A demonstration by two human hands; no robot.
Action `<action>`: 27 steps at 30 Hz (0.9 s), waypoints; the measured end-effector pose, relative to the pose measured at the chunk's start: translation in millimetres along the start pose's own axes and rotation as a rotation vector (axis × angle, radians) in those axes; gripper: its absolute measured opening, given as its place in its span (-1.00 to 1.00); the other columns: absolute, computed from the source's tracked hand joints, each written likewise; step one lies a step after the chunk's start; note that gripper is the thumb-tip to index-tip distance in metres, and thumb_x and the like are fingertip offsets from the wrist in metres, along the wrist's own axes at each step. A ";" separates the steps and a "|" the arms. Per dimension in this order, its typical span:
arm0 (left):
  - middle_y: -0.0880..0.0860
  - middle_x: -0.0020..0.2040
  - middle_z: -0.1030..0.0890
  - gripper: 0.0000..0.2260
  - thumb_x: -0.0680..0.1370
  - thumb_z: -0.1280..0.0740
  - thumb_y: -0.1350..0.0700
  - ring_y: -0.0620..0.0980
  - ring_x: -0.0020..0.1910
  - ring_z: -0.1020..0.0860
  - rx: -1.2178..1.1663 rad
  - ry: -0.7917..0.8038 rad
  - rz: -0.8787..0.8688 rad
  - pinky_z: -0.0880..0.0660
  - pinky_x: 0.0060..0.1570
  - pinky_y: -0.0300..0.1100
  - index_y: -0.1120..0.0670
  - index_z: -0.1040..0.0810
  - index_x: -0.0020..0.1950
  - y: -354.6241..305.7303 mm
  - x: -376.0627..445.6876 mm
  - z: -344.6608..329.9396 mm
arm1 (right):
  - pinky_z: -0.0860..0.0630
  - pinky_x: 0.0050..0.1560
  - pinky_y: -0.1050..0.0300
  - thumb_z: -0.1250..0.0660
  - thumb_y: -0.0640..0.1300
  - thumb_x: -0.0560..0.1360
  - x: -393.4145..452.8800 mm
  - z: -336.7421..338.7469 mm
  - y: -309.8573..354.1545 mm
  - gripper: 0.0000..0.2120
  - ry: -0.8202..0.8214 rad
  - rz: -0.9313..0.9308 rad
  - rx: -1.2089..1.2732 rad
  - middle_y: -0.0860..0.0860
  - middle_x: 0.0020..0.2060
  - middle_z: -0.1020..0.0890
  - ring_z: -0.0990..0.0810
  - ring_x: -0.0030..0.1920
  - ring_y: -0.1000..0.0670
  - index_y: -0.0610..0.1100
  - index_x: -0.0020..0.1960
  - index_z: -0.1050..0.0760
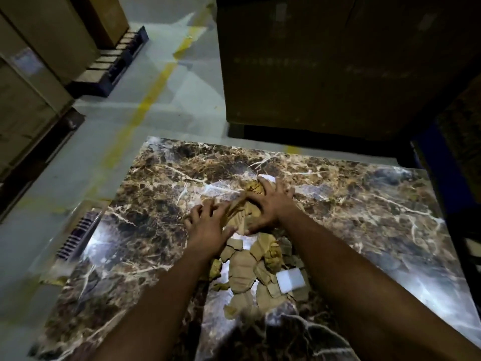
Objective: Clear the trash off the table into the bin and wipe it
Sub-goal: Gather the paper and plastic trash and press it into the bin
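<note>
cardboard scraps (250, 272) mid-table (364, 204) | left hand (208, 225), right hand (268, 204) splayed flat on them | table edges bare

Just the one view, head-mounted and wide-angle. Looked forward and steeply down onto a glossy brown marble-patterned tabletop (364, 209), close enough that both bare forearms ran in from the bottom edge. Faced out across the far table edge toward a grey concrete floor with a worn yellow painted line (153, 95). Caught big brown cardboard boxes (325, 63) up top and left, bent by the lens. No second view to overlap with.
</note>
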State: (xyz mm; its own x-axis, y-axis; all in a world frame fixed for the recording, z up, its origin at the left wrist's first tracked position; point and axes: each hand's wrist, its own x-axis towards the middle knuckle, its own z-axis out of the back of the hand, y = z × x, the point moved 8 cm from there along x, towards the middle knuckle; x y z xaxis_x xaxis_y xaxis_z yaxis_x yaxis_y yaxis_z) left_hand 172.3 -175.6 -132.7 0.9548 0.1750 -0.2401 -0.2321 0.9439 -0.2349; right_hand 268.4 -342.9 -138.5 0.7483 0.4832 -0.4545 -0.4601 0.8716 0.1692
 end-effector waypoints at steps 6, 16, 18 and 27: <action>0.08 0.42 -0.28 -0.67 0.59 -0.32 -0.05 0.14 0.29 -0.22 -0.129 -0.156 0.008 -0.36 0.23 0.11 -0.12 -0.43 0.34 -8.0 2.2 0.4 | 0.03 0.45 -0.55 -0.38 0.48 0.31 -12.1 1.6 1.2 -0.18 -0.168 -0.030 0.102 -0.07 0.60 -0.09 0.01 0.56 -0.33 0.40 0.49 -0.17; 0.02 0.18 -0.59 -0.53 0.47 -0.37 0.30 0.01 0.13 -0.53 -0.525 -0.145 -0.073 -0.42 0.04 -0.19 -0.02 -0.48 0.35 -22.8 14.6 17.1 | -0.35 -0.09 0.31 -0.48 0.06 0.47 -20.6 15.7 5.7 -0.63 -0.357 -0.018 0.549 -0.08 0.18 -0.50 -0.52 0.12 -0.09 0.03 0.25 -0.60; 0.02 0.19 -0.60 -0.48 0.49 -0.37 0.33 -0.04 0.09 -0.55 -0.600 -0.136 -0.077 -0.41 -0.04 -0.36 0.02 -0.44 0.42 -27.2 10.4 30.4 | -0.39 -0.07 0.18 -0.50 0.01 0.46 -31.0 29.0 1.4 -0.73 -0.415 -0.010 0.606 -0.02 0.05 -0.55 -0.52 0.08 -0.07 0.00 0.14 -0.62; -0.16 -0.03 -0.61 -0.67 0.51 -0.42 0.33 -0.38 -0.05 -0.54 -0.857 -0.218 -0.123 -0.43 -0.11 -0.50 0.01 -0.59 0.20 -42.1 -41.3 75.3 | -0.56 0.05 0.11 -0.51 -0.28 0.38 -114.9 67.8 -8.9 -0.62 -0.624 0.098 0.746 0.04 0.06 -0.59 -0.58 0.05 0.02 0.03 0.12 -0.59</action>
State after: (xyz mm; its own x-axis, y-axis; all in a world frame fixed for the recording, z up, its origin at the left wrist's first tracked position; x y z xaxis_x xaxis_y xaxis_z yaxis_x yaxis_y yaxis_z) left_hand 156.6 -201.5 -42.0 0.9760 0.2179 -0.0029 -0.1012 0.4414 -0.8916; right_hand 218.9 -400.6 -28.5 0.9402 0.3261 0.0988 -0.2736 0.5497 0.7893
